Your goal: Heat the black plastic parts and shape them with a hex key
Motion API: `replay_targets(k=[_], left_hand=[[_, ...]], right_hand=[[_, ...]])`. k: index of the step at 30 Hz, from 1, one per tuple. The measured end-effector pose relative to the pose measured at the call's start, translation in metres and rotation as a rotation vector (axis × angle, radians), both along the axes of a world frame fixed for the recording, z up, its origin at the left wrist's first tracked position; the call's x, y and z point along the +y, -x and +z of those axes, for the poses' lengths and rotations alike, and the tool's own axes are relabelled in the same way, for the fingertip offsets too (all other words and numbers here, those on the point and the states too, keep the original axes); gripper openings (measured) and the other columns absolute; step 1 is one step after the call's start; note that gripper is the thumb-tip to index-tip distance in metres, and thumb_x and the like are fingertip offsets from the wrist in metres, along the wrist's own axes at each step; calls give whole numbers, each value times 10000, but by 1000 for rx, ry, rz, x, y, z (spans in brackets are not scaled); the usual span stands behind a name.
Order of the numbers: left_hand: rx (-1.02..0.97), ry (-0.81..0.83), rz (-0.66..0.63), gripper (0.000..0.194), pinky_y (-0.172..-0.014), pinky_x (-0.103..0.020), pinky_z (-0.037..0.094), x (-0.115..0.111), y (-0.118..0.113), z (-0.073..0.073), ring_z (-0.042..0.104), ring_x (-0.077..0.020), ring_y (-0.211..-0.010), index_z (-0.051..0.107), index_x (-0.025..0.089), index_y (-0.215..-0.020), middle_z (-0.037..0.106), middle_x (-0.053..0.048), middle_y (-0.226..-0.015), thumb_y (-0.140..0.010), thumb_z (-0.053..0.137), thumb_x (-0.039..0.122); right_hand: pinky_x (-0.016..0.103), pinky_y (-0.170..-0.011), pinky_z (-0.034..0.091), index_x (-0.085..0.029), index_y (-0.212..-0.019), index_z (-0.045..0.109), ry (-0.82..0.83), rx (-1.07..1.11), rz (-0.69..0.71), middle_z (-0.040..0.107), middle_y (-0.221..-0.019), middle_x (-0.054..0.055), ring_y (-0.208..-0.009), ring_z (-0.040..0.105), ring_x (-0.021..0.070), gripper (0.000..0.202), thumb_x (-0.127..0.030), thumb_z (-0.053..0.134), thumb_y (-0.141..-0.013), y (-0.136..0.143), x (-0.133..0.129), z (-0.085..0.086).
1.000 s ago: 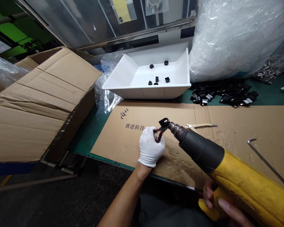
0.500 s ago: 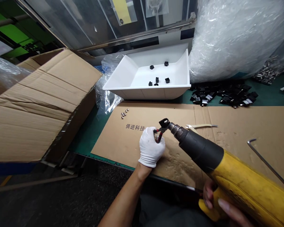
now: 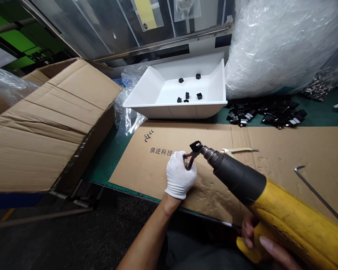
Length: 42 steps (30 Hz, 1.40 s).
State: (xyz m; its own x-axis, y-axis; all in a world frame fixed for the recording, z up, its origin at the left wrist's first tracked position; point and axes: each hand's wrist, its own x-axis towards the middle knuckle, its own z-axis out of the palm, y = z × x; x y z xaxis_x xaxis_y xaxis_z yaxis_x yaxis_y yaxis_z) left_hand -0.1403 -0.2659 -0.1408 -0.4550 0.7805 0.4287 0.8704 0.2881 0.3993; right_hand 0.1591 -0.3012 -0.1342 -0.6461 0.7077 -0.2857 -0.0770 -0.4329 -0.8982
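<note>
Two hands in view, both mine, both busy. Nearest, low on the right: my right hand [image 3: 249, 232], bare, fingers wrapped around the grip of a yellow heat gun [image 3: 293, 217]. Its black barrel and metal nozzle point far and left.

Left of it, my left hand [image 3: 180, 174], in a white glove, is closed around red-and-black pliers [image 3: 190, 163]. The small black part [image 3: 195, 145] is at the pliers' tips, above the cardboard sheet [image 3: 138, 165], right at the nozzle's end; can't tell if nozzle and part touch.

On the sheet: bent metal rod [image 3: 318, 192] at right, cream-handled tool [image 3: 239, 150] just beyond the barrel, small metal pieces [image 3: 148, 135] in a loose cluster at far left. Sheet lies on a green table [image 3: 97, 172].

Cardboard box [image 3: 36, 138] at left, flap tilted, clear plastic [image 3: 129, 120] between it and the white tray [image 3: 146, 90].

Tray sits beyond the sheet, six black pieces [image 3: 199, 96] visible inside, scattered. Right of the tray, dark parts [image 3: 281, 112] in a heap; behind them, a big clear plastic bundle [image 3: 281, 48].
</note>
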Motion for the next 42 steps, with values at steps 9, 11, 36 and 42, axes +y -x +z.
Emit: replay_targets(k=[9,11,36,42], left_hand=[[20,12,1,279,-780,-359,513,0,0,0,628,-255,-839,519,227,-988,612,-60,-901,-745,611,127],[19,14,-6,289,-788,-358,511,0,0,-1,625,-253,-843,516,229,-991,609,-58,-901,-740,609,121],[36,40,-33,295,-788,-384,516,0,-1,2,628,-271,-851,497,242,-973,619,-62,-894,-725,610,128],[33,47,-23,310,-801,-376,517,0,-1,2,648,-268,-873,499,248,-972,619,-53,-904,-717,626,126]], right_hand=[[408,-780,501,-247,-1007,632,36,20,-2,606,-882,61,-784,590,242,268,-484,509,-980,-1,-1,-1],[400,-768,493,-246,-1002,637,44,30,-17,600,-862,59,-771,579,236,283,-499,513,-973,0,-1,1],[401,-771,496,-272,-1034,616,65,60,-27,602,-884,46,-772,568,232,258,-498,515,-964,-2,-1,-3],[403,-769,496,-273,-1031,620,56,60,-27,602,-868,46,-768,565,235,252,-487,501,-972,-3,-2,-7]])
